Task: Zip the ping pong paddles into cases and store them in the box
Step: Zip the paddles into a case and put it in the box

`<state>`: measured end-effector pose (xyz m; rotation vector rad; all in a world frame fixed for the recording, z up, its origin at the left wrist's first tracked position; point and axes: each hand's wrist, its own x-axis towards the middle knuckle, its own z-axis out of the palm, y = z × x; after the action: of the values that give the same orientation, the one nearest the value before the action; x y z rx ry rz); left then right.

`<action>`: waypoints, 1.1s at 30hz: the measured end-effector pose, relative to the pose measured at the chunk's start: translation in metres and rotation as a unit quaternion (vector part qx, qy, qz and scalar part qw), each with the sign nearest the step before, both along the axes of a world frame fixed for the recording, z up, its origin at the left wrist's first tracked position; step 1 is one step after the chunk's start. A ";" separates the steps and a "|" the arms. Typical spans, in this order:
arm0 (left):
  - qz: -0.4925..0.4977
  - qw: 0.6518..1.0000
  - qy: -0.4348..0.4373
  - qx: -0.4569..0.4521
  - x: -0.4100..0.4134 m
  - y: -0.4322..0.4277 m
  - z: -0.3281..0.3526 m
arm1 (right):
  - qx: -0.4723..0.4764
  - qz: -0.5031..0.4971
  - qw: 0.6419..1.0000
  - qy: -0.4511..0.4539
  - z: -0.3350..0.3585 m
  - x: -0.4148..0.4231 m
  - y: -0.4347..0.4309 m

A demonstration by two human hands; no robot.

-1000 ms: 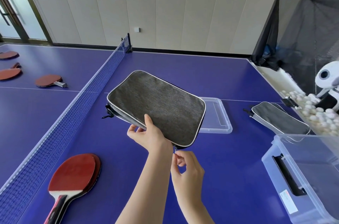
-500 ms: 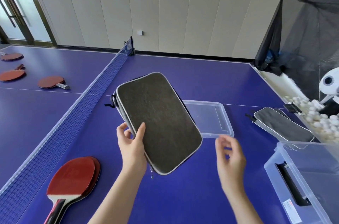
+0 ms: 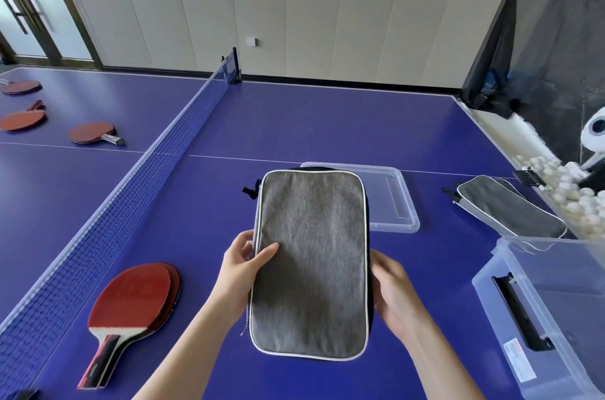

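Both hands' grip (image 3: pixel 240 272) on grey case (image 3: pixel 311 255)

Two grey cases (image 3: pixel 311 262) (image 3: pixel 510 211), five red paddles (image 3: pixel 131 301), one clear box (image 3: pixel 550 318), one lid (image 3: pixel 393 200), two hands (image 3: pixel 242 272) (image 3: pixel 393 295).

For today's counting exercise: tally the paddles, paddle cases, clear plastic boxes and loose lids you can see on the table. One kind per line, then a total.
Paddles: 5, counting the near stack as 2, plus
Paddle cases: 2
Clear boxes: 1
Loose lids: 1
Total: 9
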<state>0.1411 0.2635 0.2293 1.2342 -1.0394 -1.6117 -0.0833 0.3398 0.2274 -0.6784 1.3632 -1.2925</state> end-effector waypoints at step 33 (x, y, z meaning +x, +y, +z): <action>0.130 0.944 -0.303 -0.022 0.010 0.009 -0.094 | 0.116 -0.070 0.937 0.322 -0.092 -0.086 0.019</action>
<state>0.1506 0.2723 0.1355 1.8108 -1.2037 -1.0127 -0.1690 0.3589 0.1350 -0.8938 2.0929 -1.0242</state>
